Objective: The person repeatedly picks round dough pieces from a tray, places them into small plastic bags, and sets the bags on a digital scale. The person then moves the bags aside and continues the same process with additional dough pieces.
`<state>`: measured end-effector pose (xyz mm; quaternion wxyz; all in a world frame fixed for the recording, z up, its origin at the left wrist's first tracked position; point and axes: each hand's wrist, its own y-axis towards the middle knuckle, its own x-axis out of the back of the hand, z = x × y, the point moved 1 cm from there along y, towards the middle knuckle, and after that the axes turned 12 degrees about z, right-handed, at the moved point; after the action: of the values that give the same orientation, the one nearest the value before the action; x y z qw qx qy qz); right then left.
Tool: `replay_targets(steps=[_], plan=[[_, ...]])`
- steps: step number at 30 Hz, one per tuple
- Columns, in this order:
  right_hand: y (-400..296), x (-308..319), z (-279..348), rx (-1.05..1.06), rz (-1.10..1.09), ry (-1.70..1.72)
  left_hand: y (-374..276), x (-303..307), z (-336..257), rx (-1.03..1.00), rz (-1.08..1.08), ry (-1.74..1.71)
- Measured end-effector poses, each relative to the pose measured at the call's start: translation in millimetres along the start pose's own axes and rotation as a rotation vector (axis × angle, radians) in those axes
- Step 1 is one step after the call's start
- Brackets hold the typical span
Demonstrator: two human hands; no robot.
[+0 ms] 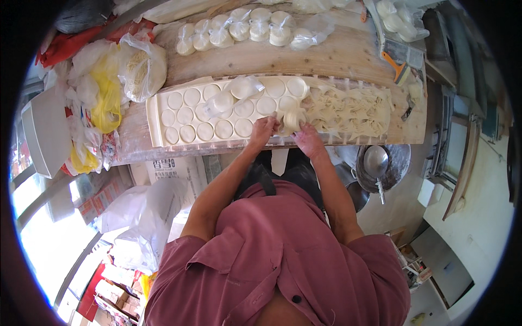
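A long layered dough sheet point(155, 118) lies across the table, its left part cut into rows of round wrappers point(224, 128). At the sheet's torn right end, a stack of round dough wrappers point(291, 120) is between my two hands. My left hand point(264, 129) has its fingers curled at the stack's left edge. From the right, my right hand point(308, 139) grips the stack low down; some fingertips are hidden. Netlike dough scraps point(350, 110) spread to the right. On the cut circles rests a clear plastic bag point(240, 93) with pale round contents.
Tied bags of wrapper stacks point(239, 30) line the back of the wooden table point(326, 53). A bag of noodles point(142, 67) sits at left beside a yellow bag point(105, 98). An orange-handled scraper point(394, 67) lies at right. Below the table's right edge, a metal ladle point(376, 161) rests in a pan.
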<state>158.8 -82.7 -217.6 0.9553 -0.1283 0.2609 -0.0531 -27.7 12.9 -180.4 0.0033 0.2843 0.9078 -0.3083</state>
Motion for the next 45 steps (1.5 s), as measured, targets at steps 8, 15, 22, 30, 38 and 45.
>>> replay_targets(steps=[8, 15, 22, 30, 38, 45], plan=[[13.2, -24.9, 56.1, -0.185, 0.136, -0.562, -1.7, -34.7, -63.9, -0.198, -0.130, 0.310], [6.5, -25.4, 100.0, 0.098, -0.180, -1.020, -20.3, -25.6, -88.1, -0.119, 0.332, -1.229], [34.7, -146.5, 140.8, -0.047, -0.014, -0.716, -30.6, -33.0, -96.8, -0.468, -0.125, -0.134], [45.4, -161.3, 145.2, -0.176, 0.086, -0.180, -50.8, -13.5, -126.8, -0.502, -0.376, 0.364], [72.6, -140.9, 197.7, -0.041, 0.424, -1.156, -49.7, 25.8, -129.2, -0.237, 0.012, 0.140], [68.9, -169.3, 248.7, -0.059, 0.383, -0.950, -40.4, 6.6, -117.0, -0.032, 0.413, -0.848]])
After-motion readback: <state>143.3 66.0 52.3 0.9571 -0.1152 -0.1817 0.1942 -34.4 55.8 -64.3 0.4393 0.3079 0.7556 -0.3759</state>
